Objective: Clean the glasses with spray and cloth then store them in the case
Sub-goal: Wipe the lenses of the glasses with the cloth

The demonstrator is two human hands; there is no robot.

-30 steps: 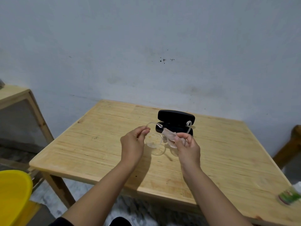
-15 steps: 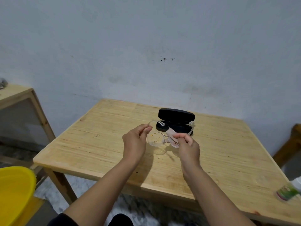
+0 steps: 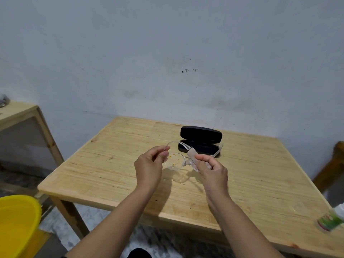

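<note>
Nearest the camera, two bare forearms reach in from the bottom edge over the near side of a pale wooden table (image 3: pixel 260 174). At about 8 o'clock from the hands, at the frame's lower left corner, sits a yellow basin (image 3: pixel 16 224), off the table and well apart from the work. At roughly 4 o'clock, right at the frame's edge, a small bottle with a green label (image 3: pixel 330 219) lies tilted on the table's near right corner; blur hides its details. The left hand (image 3: pixel 149 164) has thumb and forefinger curled in a pinch on the left end of the clear-framed glasses (image 3: pixel 175 161), where temple meets lens. The right hand (image 3: pixel 214 169) is curled round a pale pink cloth (image 3: pixel 192 155), pinching it over the right lens, which is mostly hidden by cloth and fingers. The glasses are held up above the table's middle, their shadow falling on the wood just below, with both temples spread and pointing away toward 12 o'clock. Yellowish specks show on the left lens. Just beyond the glasses, at 12 o'clock, a black glasses case (image 3: pixel 201 141) lies open on the tabletop, lid raised toward the wall. Farther back stands a grey-blue wall (image 3: pixel 167 53) with a few dark marks, and at 10 o'clock a second wooden table (image 3: pixel 20 112) beside it.
</note>
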